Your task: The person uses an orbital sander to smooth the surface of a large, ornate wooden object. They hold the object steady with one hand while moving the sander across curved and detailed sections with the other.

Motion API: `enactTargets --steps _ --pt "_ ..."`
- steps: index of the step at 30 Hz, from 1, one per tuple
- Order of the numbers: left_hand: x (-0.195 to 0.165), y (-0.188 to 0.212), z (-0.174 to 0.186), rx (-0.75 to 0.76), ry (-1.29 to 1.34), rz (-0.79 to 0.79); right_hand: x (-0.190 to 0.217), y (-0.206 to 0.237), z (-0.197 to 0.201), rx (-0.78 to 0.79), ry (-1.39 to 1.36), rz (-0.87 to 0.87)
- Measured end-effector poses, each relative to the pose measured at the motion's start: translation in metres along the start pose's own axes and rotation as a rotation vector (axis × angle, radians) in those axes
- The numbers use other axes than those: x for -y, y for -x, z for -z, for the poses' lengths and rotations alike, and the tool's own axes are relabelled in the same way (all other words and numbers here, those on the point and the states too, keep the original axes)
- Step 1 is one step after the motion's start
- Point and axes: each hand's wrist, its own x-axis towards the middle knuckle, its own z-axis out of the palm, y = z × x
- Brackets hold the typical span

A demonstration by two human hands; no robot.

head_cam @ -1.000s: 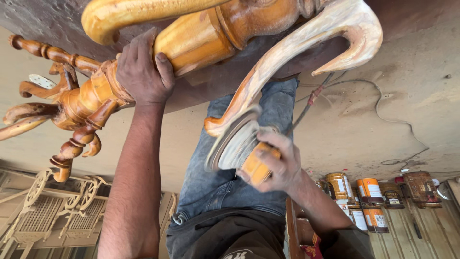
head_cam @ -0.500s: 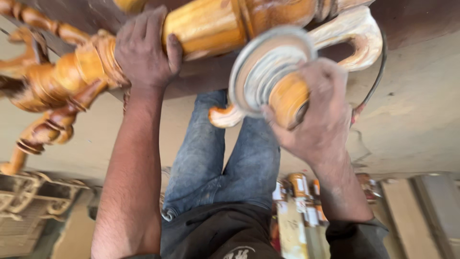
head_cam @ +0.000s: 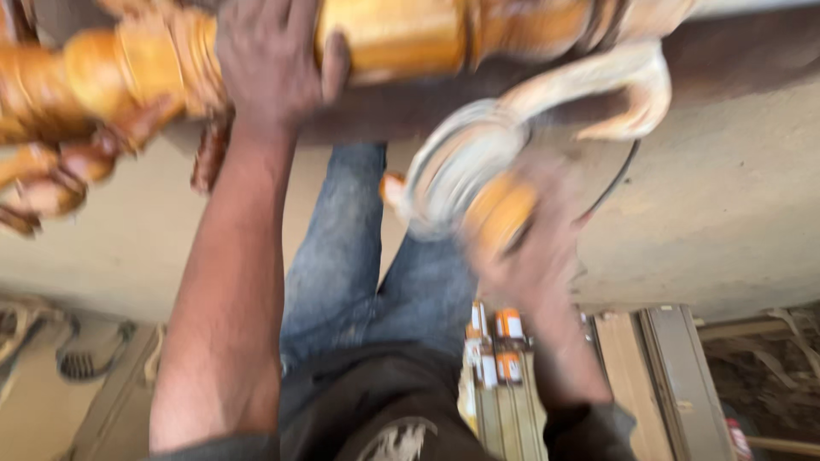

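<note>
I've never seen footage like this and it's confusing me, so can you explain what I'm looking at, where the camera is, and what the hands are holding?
The camera sits on a person's head and looks down at their own two bare hands; no machine does the holding. The picture is blurred. The left hand has its grip on a turned, orange-brown wooden furniture piece with a pale curved arm. The right hand holds a power sander with a round disc and orange body, close to that curved arm. Below are the person's jeans and a dusty floor.

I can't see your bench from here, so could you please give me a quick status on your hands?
Left hand gripping turned wooden post. Right hand holding disc sander by carved curved leg. Frame blurred; nothing seen in the way.
</note>
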Motion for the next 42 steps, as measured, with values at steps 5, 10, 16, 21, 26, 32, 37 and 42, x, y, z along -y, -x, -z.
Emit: enactTargets --steps 5,10,16,21,26,32,37,42 --pt "0.000 -0.010 0.010 0.014 0.121 -0.043 0.001 0.019 -0.009 -0.003 -0.142 -0.068" --pt "-0.003 -0.011 0.016 0.010 0.125 -0.037 -0.014 0.032 -0.005 0.036 -0.049 -0.179" --pt "0.000 -0.008 0.010 0.035 0.083 -0.036 -0.025 0.044 -0.007 0.026 -0.166 -0.175" --pt "0.000 -0.006 0.011 0.022 0.093 -0.050 -0.023 0.048 -0.011 0.026 -0.318 -0.233" --pt "0.000 -0.010 0.012 0.039 0.086 -0.043 -0.024 0.055 -0.018 -0.025 -0.432 -0.353" --pt "0.000 -0.009 0.012 0.009 0.078 -0.059 -0.028 0.068 -0.024 -0.016 -0.459 -0.344" --pt "0.000 -0.009 0.013 0.040 0.083 -0.044 -0.042 0.085 -0.045 -0.159 -0.784 -0.507" --pt "-0.001 -0.012 0.016 0.056 0.076 -0.035 -0.057 0.091 -0.066 -0.234 -1.081 -0.623"
